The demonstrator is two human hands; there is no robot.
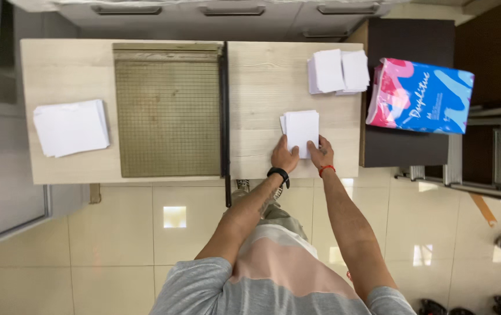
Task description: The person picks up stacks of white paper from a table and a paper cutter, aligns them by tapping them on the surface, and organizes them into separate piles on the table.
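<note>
From the head camera, the left hand (284, 156) and right hand (321, 153) press both sides of a small stack of white cards (302, 131) on the wooden table (262, 76), near its front edge. Fingers lie flat, squeezing the stack lightly. To do this well, keep the edges even. A paper cutter (169, 111) sits beside. The floor (116, 245) is shiny tile.
</note>
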